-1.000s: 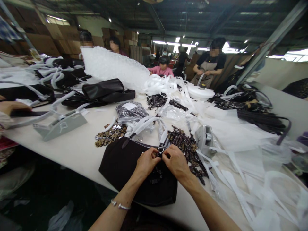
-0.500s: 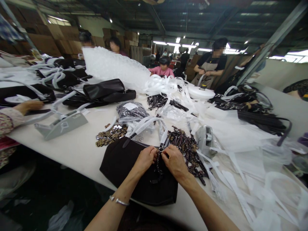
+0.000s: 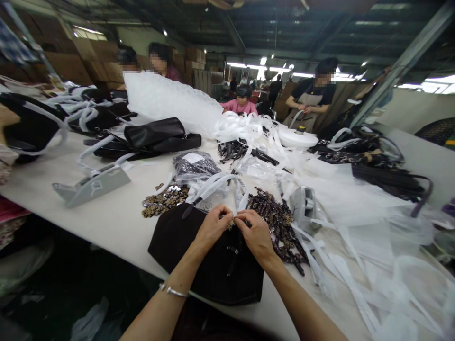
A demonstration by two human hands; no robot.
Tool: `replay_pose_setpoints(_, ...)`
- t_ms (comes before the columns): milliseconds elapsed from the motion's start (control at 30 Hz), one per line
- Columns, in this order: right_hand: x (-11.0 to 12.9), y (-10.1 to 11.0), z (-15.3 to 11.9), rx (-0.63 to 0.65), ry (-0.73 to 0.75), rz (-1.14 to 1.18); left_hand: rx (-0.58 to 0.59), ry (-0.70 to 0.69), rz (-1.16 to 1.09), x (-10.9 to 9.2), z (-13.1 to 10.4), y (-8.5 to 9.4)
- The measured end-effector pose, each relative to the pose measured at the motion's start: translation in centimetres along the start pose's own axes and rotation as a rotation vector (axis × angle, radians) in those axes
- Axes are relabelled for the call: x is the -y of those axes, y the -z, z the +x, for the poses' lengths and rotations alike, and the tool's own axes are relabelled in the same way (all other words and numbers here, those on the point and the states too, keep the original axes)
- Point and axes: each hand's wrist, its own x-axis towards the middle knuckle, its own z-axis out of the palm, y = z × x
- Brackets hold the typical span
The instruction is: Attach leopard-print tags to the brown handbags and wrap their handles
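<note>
Hand shift: left hand [image 3: 216,226] and right hand [image 3: 253,233] sit slightly higher at the bag's mouth than half a second ago; the metal ring then visible between them is now covered; at far left, a black bag [image 3: 31,124] now stands raised from the table.
Dark bag: dark bag [image 3: 217,277] lies on the table directly below both hands, broad face up; its long axis runs crosswise before the person, slanting from upper left to lower right.
Bag charm: gold-brown charm [image 3: 230,225] is between the fingertips at the mouth edge; a dark strand [image 3: 232,250] hangs from there over the bag face, toward the person, across the long axis.
Key relation: hands meet right of the bag's centre, near the right foot of the wrapped handles [image 3: 210,184]; both are about equally near the charm.
Left-hand grip: narrow; fingertips pinched on the charm.
Right-hand grip: narrow; thumb and finger pinch a dark piece [image 3: 247,222]; whether it belongs to the charm cannot be told.
Strap pile: brown strap pile [image 3: 279,229], just beside the right hand.
Loose pieces: gold-brown pieces [image 3: 165,201], beyond the bag's left corner; clear packet [image 3: 195,166], farther back.
Tape dispensers: grey dispenser [image 3: 97,185] at left; second dispenser [image 3: 302,208] right of the strap pile.
Table edge: table [image 3: 117,227] carries all of these; a co-worker's hand [image 3: 6,117] is near the raised bag.
</note>
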Motion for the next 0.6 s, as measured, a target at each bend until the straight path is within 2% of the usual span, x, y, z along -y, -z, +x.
replay_pose_setpoints(133,-0.2,-0.1,-0.3,-0.007,-0.097,0.093,0.056,-0.040,0.044,0.5,0.7,0.2)
replay_pose_setpoints(300,-0.8,0.2,-0.6,-0.002,-0.253,0.164,0.149,-0.052,0.172,1.9,0.9,-1.5)
replay_pose_setpoints(433,-1.2,0.2,-0.7,-0.005,-0.189,0.093,0.140,-0.031,0.235,2.4,0.7,-2.4)
replay_pose_setpoints(600,-1.3,-0.3,-1.2,0.020,0.000,-0.153,0.124,0.001,0.184,2.8,0.7,-1.5)
